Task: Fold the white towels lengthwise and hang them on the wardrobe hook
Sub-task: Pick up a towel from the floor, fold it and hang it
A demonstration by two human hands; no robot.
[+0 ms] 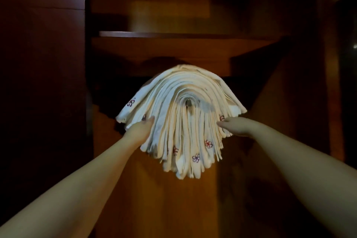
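Where towels (181,120) drape, the hook (188,103) nearly hidden, hands' (142,128) fingertips buried.

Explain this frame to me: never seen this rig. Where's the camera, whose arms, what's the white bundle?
There is no machine here: a person wears one wide-angle camera on the head, so you look down their bare arms. The white bundle is a stack of towels draped over a hook inside a dark wooden wardrobe, under a shelf. The towels carry small flower embroidery. The left hand and the right hand touch the bundle's sides with fairly straight fingers; neither shows a closed grip.
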